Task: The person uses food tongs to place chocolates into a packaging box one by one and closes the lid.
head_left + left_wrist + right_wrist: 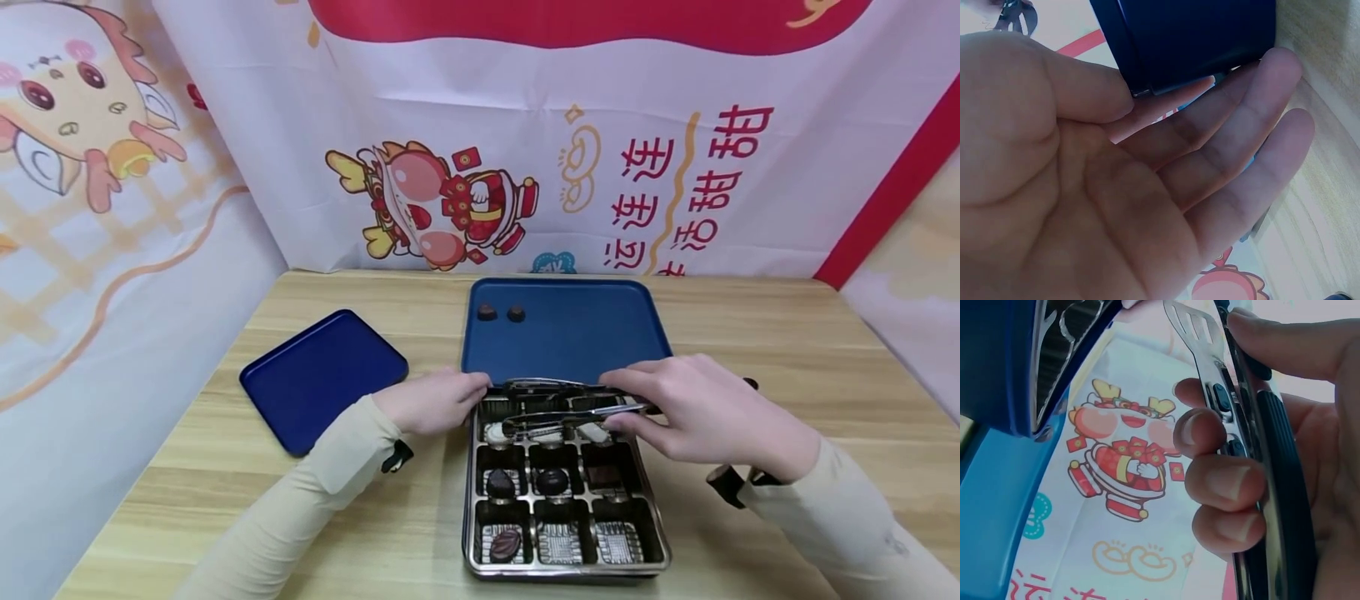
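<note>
A dark-walled chocolate box (566, 572) with a metallic compartment insert stands at the front middle in the head view. My left hand (438, 402) grips its far left corner; in the left wrist view thumb and index finger meet at the corner of the dark blue box (1197, 44), other fingers extended. My right hand (712, 417) holds metal tongs (618, 410) with dark handles, their arms apart over the back row. Below the tongs lie white pieces (595, 432). Dark chocolates (552, 481) sit in the middle row, and a leaf-patterned chocolate (505, 545) at front left.
Behind the box lies a blue tray (592, 325) with two small brown chocolates (487, 312) at its far left. A darker blue tray (330, 375) lies angled at left. A printed cloth (465, 83) hangs behind the wooden table (810, 350).
</note>
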`<state>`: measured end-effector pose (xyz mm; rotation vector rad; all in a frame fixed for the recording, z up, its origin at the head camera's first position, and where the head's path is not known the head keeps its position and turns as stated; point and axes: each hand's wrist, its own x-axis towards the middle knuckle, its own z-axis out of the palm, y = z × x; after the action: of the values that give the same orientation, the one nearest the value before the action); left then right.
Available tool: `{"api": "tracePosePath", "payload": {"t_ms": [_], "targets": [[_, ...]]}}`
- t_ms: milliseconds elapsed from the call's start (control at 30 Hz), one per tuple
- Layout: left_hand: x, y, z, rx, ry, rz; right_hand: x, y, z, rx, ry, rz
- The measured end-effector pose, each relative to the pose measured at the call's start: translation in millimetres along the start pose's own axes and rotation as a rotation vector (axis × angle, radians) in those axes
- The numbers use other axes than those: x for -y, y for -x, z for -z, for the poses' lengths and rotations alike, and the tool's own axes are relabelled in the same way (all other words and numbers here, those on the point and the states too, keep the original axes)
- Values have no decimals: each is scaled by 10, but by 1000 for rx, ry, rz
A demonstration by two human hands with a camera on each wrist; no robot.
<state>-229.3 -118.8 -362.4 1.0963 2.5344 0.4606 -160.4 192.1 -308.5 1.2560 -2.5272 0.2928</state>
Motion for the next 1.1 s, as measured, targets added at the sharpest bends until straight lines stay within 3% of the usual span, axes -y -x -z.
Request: {"api": "tracePosePath", "payload": {"t_ms": [233,400,700,800,967,1100], "targets": [[-7,16,4,2,-1,13,-87,1,-28,-14,25,-65],[7,18,18,-10,-3,7,-155,-41,-39,-70,48,-111],[6,5,-16,-7,-7,-14,-234,-120,-191,-93,69,-222],[8,6,-21,-3,-9,-14,-284,-178,-220,-66,70,-252],[23,3,-22,2,-13,-19,-451,-359,-208,56,53,-311],[27,-13,-17,-1,-18,-22,-596,-518,-187,122,100,-330]]}}
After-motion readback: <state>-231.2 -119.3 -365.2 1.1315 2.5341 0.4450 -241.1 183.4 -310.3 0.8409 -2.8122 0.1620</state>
